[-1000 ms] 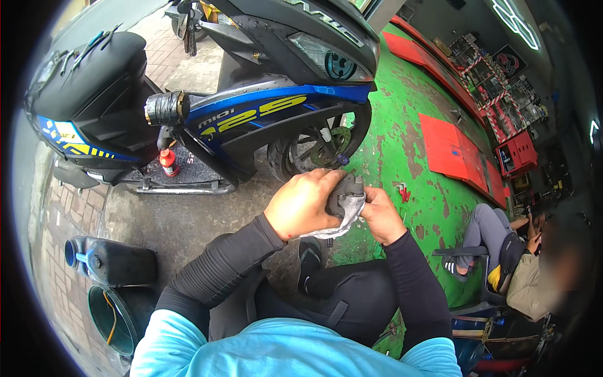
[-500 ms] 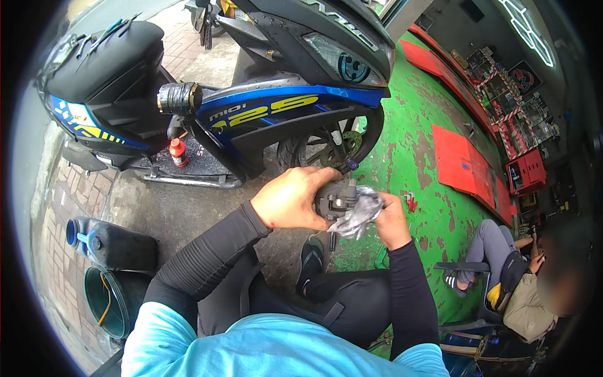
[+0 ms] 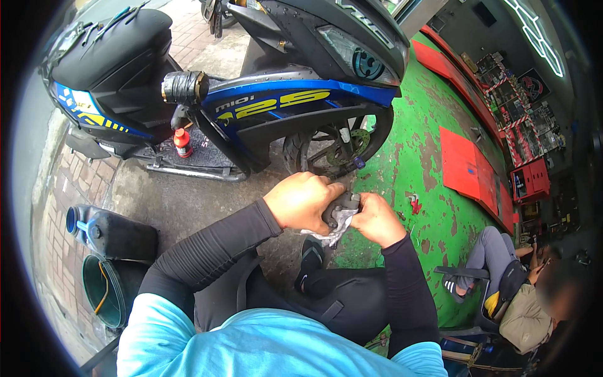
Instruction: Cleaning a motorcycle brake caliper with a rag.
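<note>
My left hand (image 3: 300,200) is closed around a dark metal part (image 3: 340,205), which looks like a brake caliper, above my knees. A crumpled grey-white cloth (image 3: 333,235) wraps the part's underside. On the other side, my right hand (image 3: 380,221) pinches the part and cloth, thumb against them. Just beyond both hands is the front wheel (image 3: 301,157) of a black and blue scooter (image 3: 264,129).
A red bottle (image 3: 183,144) sits on the scooter's footboard, tools (image 3: 107,25) on its seat. A jerrycan (image 3: 122,235) and green bucket (image 3: 97,292) stand at left. At right are red ramps (image 3: 471,169), a small red object (image 3: 416,204) and a seated person (image 3: 521,314).
The view has shifted, so the scooter appears farther right. My right hand has moved inward against the part; the cloth, bunched over it half a second ago, now lies mostly beneath it.
</note>
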Demonstrator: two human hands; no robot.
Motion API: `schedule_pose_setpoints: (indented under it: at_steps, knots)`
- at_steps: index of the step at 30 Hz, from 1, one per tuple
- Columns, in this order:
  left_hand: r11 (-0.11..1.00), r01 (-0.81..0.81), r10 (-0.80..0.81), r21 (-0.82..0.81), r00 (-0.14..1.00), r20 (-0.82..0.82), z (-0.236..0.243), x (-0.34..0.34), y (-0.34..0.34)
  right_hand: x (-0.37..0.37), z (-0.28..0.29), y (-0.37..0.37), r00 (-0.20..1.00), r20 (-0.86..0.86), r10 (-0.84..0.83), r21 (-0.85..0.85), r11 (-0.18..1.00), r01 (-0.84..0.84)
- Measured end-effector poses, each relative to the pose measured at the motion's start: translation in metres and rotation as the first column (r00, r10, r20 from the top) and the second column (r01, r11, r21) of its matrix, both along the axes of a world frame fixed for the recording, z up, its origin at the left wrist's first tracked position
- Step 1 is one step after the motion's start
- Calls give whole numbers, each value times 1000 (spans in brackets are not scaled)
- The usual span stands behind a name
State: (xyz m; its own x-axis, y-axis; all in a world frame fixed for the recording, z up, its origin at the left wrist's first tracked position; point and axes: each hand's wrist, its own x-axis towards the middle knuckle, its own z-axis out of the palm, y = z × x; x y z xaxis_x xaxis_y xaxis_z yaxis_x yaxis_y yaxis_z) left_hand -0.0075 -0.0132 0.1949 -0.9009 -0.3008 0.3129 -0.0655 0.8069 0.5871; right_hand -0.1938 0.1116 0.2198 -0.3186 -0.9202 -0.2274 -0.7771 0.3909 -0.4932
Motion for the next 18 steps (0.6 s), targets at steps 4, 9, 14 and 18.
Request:
schedule_pose_setpoints:
  at_steps: [4, 9, 14, 18]
  knots:
    - [1000, 26, -26, -8, 1000, -3, 1, -4, 0, -17, -10, -7, 904, 427, -9, 98, 995, -36]
    - [997, 4, -5, 81, 1000, 8, 1, 1, -4, -37, -11, 2, 724, 688, 51, 2, 997, -72]
    - [974, -17, 60, 228, 981, -184, -1, 11, -6, -34, -11, 15, 720, 693, 38, -123, 990, 66]
    - [946, -15, 145, 324, 913, -381, -13, 10, -4, -18, -15, 19, 722, 689, 66, -418, 850, 320]
